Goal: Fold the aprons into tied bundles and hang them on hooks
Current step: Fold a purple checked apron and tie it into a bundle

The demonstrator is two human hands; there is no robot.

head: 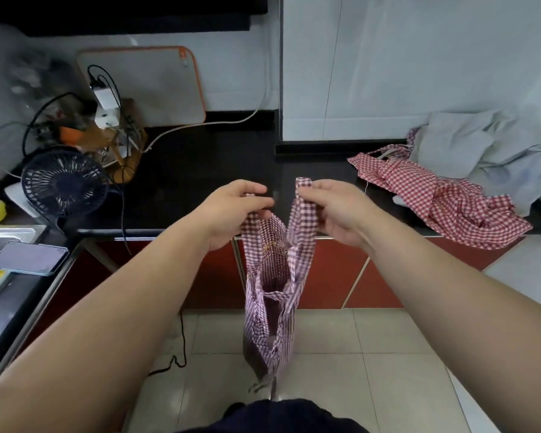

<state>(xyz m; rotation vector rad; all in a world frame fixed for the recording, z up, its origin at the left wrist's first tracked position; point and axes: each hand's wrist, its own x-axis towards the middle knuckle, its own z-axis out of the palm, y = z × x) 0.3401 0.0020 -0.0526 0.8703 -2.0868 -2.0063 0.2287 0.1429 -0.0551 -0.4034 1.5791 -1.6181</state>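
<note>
Both forearms reach toward the black counter, hands close together at its front edge. Left hand and right hand each pinch a top strap of the purple checked apron, which hangs below that edge. Best to level the straps and even the tension before folding. Red checked apron lies heaped on the counter's right end.

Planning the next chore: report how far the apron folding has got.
No finished bundle or hook shows. In hand: left hand and right hand each pinch a top end of the purple checked apron, hanging loose. Left: the red checked apron lies crumpled on the counter, untouched.
</note>
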